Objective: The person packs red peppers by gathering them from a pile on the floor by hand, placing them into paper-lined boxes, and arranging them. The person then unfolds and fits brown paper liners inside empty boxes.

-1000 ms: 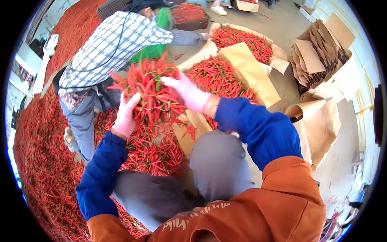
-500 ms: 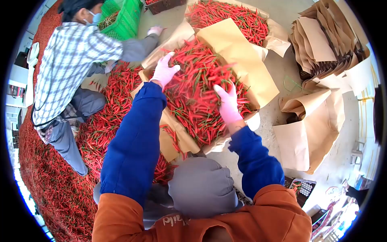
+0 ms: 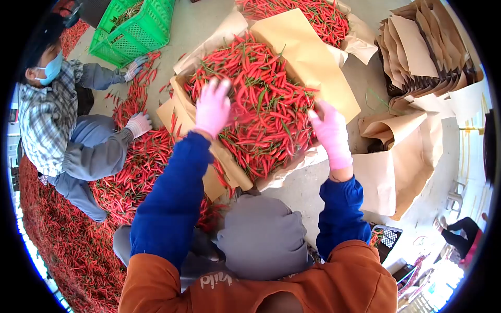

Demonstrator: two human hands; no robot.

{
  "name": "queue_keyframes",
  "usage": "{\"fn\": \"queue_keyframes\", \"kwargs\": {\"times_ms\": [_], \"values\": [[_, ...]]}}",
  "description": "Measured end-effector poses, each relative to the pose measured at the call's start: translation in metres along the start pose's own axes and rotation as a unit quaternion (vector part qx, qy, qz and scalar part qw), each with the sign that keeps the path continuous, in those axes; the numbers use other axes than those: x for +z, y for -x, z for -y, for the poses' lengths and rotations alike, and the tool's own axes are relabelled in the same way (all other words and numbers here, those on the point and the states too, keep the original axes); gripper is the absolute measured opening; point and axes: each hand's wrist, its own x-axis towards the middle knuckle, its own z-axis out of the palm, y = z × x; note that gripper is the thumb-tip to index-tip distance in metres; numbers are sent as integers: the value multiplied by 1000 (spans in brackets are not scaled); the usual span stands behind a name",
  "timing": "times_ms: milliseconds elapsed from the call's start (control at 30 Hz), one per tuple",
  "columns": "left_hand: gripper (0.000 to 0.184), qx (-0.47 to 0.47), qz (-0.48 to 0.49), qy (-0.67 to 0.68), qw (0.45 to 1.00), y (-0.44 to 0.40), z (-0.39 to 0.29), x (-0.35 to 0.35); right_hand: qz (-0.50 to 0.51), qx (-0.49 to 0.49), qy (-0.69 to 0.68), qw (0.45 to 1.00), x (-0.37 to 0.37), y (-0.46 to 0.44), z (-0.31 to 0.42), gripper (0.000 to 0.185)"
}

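Red chillies with green stems point(image 3: 266, 99) fill a paper-lined box, heaped above its brown paper flaps point(image 3: 313, 57). My left hand point(image 3: 213, 107), in a pink glove, lies over the left part of the heap, its fingers spread and slightly blurred. At the heap's right edge is my right hand point(image 3: 331, 130), also pink-gloved, with thumb and fingers apart and touching the side of the heap. Neither hand has chillies lifted in it. A brown paper flap point(image 3: 229, 167) folds outward at the box's near left side.
A co-worker point(image 3: 47, 120) crouches at the left, both gloved hands by loose chillies point(image 3: 141, 161). Behind stands a green crate point(image 3: 135, 34). Another chilli-filled box point(image 3: 308, 21) is at the back. Stacked paper-lined crates point(image 3: 417, 49) and an opened paper liner point(image 3: 396, 161) are at the right.
The bunch of chillies has gone from my hands onto the heap in the box. My right hand has moved right. The co-worker has turned, with hands now on the floor chillies.
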Motion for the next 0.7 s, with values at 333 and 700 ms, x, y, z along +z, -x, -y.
{"fn": "queue_keyframes", "kwargs": {"times_ms": [333,700], "values": [[57,-4,97,-11,995,124,-98,22,107,-209,145,961,116,-59,72,54],[36,-128,95,182,970,127,-57,-23,40,-290,144,945,92,-59,17,20]]}}
